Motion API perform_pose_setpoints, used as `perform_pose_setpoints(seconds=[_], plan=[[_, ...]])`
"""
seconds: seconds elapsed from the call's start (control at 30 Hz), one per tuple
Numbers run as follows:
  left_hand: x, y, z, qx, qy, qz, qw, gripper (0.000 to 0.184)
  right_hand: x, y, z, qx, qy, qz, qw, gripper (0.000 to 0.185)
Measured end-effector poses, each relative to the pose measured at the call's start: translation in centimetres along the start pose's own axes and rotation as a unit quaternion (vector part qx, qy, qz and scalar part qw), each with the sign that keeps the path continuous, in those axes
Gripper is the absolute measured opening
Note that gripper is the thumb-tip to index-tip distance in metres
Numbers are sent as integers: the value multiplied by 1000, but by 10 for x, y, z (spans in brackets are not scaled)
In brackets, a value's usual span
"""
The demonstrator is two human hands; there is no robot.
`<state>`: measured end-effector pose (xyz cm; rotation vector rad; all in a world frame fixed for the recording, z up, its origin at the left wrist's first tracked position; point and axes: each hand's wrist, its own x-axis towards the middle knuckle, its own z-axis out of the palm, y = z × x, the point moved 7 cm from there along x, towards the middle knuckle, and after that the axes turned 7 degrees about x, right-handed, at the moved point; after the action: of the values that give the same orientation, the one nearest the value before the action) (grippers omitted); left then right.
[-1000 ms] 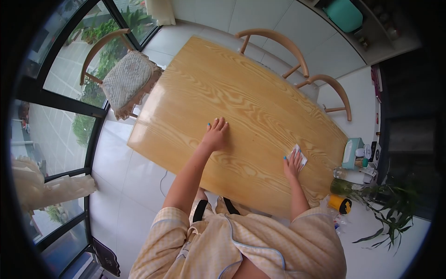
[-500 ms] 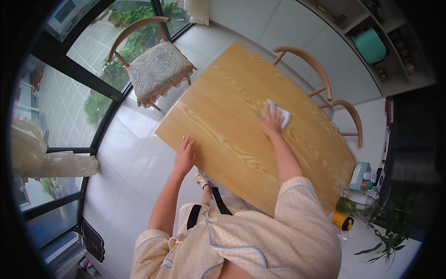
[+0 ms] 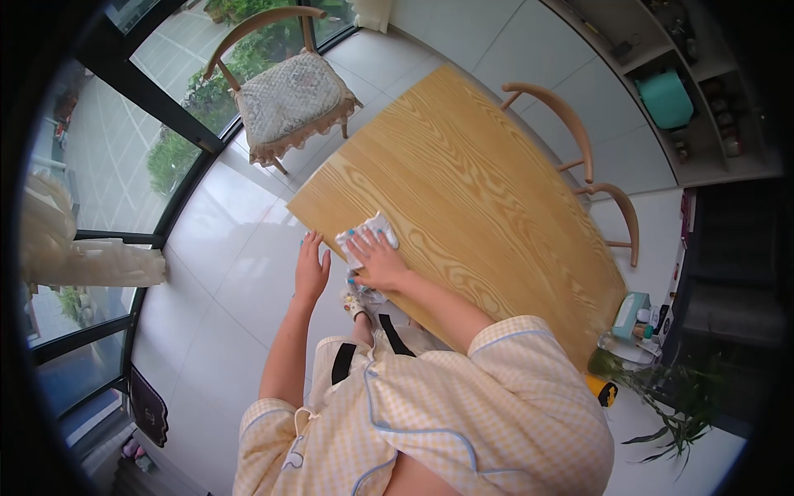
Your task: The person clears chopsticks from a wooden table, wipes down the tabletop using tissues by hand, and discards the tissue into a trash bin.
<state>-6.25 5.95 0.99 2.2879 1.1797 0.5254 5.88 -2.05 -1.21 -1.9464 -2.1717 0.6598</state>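
A crumpled white wipe (image 3: 365,235) lies under my right hand (image 3: 380,263) at the near left edge of the wooden table (image 3: 463,182). My fingers press it to the tabletop, and part of it hangs past the edge. To the left of it, my left hand (image 3: 311,271) is beside the table's corner with nothing in it. Its fingers are stretched out and slightly apart. Whether the left fingertips touch the table edge, I cannot tell.
A cushioned chair (image 3: 294,103) stands beyond the table's far left side. Two wooden chairs (image 3: 571,124) stand along the right side. At the right end are a tissue box (image 3: 631,314), a yellow object (image 3: 601,388) and a leafy plant (image 3: 678,397). Glass doors line the left.
My right hand has slid the wipe from the middle of the table to the near left edge. My left hand has shifted slightly left, off the tabletop.
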Motion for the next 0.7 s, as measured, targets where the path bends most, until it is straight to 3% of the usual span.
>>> perform_pose_setpoints(seconds=[0.13,0.27,0.3,0.43,0.47,0.5,0.57,0.63,0.7], plan=[[5,17,12,11,-17,24,1000,35,-21,-10,9,14,-9,-59,998,76],[9,38,21,48,-35,79,995,32,-12,24,-7,-3,-42,-81,996,68],[9,40,24,60,-43,87,994,31,-6,44,-22,5,10,-28,1000,64],[10,37,37,114,-114,85,983,29,-7,147,-70,-8,51,164,985,59],[11,41,38,158,-128,107,973,29,-17,180,-68,-74,122,172,975,57],[13,43,38,203,-142,129,960,28,-36,200,-84,-69,100,240,963,56],[17,45,40,239,-162,136,948,28,-88,251,-88,-26,151,319,935,56],[18,47,42,271,-185,143,934,28,-154,283,-85,-8,114,453,884,58],[18,49,44,287,-215,130,925,30,-229,308,-66,-5,146,519,842,60]])
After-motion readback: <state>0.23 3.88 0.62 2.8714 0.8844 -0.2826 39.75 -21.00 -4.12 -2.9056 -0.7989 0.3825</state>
